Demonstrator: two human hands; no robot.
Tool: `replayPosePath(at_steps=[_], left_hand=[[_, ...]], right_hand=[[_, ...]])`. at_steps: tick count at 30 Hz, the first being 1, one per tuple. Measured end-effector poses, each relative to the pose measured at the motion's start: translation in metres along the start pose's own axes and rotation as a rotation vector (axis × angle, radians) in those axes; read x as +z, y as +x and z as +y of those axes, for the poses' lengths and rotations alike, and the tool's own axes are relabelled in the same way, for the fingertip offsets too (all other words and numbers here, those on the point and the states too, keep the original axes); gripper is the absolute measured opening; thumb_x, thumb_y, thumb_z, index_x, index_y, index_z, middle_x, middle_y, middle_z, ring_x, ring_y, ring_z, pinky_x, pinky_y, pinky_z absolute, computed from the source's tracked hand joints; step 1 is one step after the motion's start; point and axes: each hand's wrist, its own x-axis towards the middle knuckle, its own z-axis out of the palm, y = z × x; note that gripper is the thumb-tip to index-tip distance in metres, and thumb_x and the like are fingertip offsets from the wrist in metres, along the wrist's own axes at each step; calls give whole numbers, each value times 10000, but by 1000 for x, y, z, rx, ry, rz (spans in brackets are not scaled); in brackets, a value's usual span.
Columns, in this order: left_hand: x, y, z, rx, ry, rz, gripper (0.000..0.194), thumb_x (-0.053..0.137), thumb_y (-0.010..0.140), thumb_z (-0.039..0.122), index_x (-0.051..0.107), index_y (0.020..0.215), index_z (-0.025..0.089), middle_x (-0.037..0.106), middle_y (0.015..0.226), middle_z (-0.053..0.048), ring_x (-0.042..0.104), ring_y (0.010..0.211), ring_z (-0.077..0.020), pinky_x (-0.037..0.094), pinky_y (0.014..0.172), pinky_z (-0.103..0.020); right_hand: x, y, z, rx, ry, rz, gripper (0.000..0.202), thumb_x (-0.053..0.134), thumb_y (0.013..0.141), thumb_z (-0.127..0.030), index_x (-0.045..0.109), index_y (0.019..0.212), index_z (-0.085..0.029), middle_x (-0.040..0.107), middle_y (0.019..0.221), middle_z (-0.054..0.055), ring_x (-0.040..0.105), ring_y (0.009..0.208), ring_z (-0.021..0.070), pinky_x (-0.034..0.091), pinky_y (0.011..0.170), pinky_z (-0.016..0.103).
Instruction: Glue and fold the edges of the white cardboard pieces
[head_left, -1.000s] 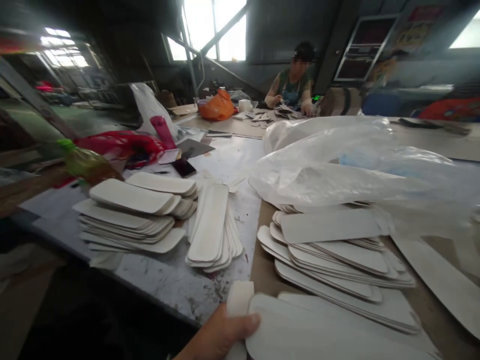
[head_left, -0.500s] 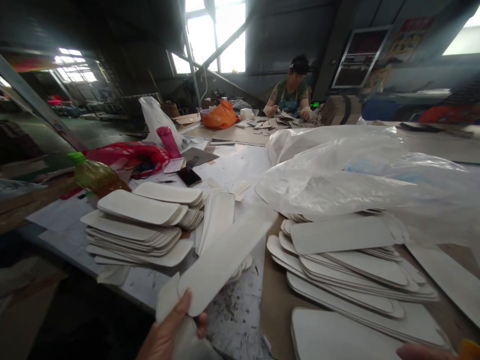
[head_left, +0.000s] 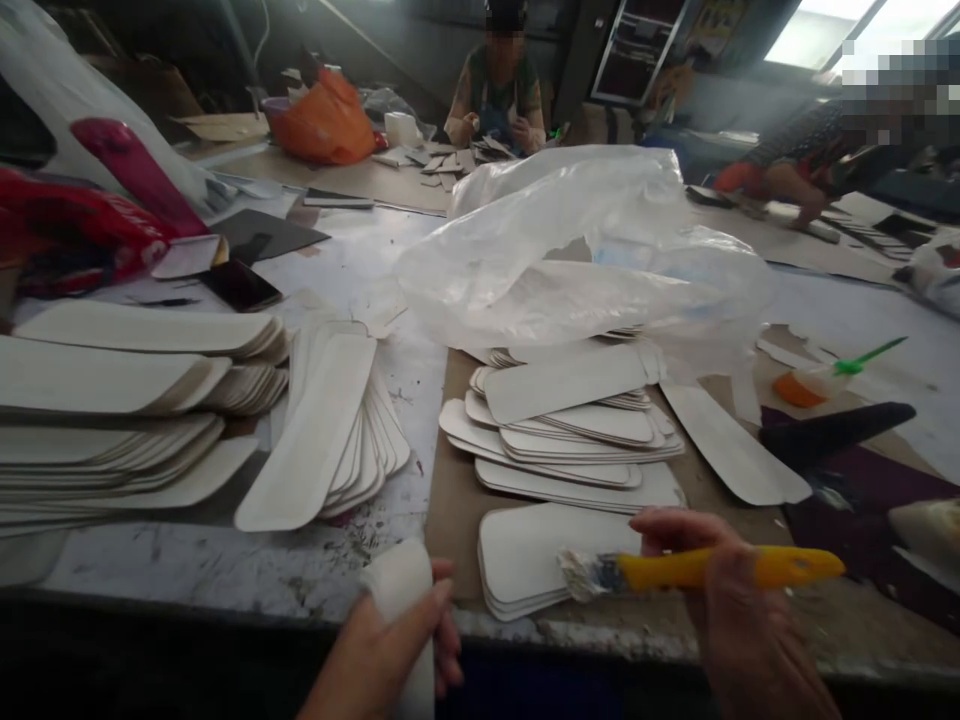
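Near the table's front edge, my left hand (head_left: 401, 635) is closed around a curled white strip-shaped piece (head_left: 405, 580). My right hand (head_left: 739, 605) grips the yellow handle of a paintbrush (head_left: 697, 568). The brush's bristles, caked with whitish paste, lie over a small stack of white rounded pieces (head_left: 544, 545); whether they press on it I cannot tell. Behind that stack, more white pieces (head_left: 570, 385) lie in an uneven pile on brown board. Left of it, a fanned stack (head_left: 315, 430) of the same long pieces rests on the white table top.
Taller piles of white pieces (head_left: 97, 370) stand at the left. A clear plastic sheet (head_left: 555, 270) spreads behind the pile. To the right are a dark pointed object (head_left: 840, 430) and an orange-filled container (head_left: 802, 385) with a green stick. Two other people work across the table.
The view has swung right and down. One long piece has left my left hand and lies on the fanned stack. My right hand has come into view with the brush over the near stack.
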Motion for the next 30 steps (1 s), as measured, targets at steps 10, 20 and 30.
replayPosePath(at_steps=[10, 20, 30], left_hand=[[25, 27, 15, -88, 458, -207, 408, 527, 665, 507, 553, 506, 133, 572, 454, -80, 481, 409, -133, 369, 441, -216], [26, 29, 14, -77, 482, -223, 367, 539, 673, 440, 519, 441, 157, 562, 419, -53, 455, 394, -126, 371, 442, -208], [20, 30, 27, -108, 559, -248, 408, 533, 561, 538, 507, 400, 164, 549, 396, -43, 448, 379, -125, 362, 440, -214]], right_hand=[[40, -16, 27, 89, 135, -169, 347, 441, 857, -534, 548, 830, -205, 592, 628, 9, 574, 600, 162, 477, 586, 251], [3, -5, 23, -60, -241, 165, 241, 556, 816, -423, 577, 741, -195, 597, 676, 21, 581, 672, 179, 453, 663, 290], [-47, 6, 32, -134, -459, 285, 281, 572, 796, -452, 618, 753, -178, 638, 656, 39, 614, 610, 194, 478, 614, 309]])
